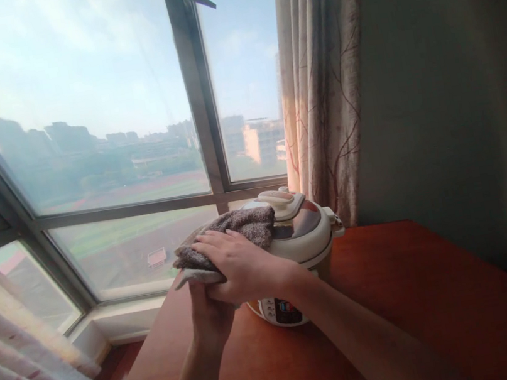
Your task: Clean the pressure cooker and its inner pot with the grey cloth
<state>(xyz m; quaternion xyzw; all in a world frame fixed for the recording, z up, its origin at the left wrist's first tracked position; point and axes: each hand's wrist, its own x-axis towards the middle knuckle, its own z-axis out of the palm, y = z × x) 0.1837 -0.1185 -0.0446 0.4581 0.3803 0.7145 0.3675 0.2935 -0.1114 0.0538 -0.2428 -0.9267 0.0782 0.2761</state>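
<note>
One cream-coloured pressure cooker (301,234) stands at the far left part of the desk (442,301), close to the desk's far edge by the window; its lid is shut, so what is inside cannot be seen. One grey-brown cloth (240,227) lies draped over the left side of the lid, reaching up to the lid knob (276,198). The right hand (236,262) lies flat on the cloth with fingers spread and slightly curled, pressing it onto the lid rather than gripping around it. The left hand (210,314) sits just below, against the cooker's left side, its fingers hidden under the right hand and the cloth's hanging edge, so how far it is closed cannot be told. The cooker's control panel (283,309) faces near. To the right and near side of the cooker the desk top is bare wood, wide and open. The desk's left edge runs just beside the left forearm, with the windowsill (123,311) beyond. One curtain (322,78) hangs behind the cooker on the right, another (28,376) at near left.
</note>
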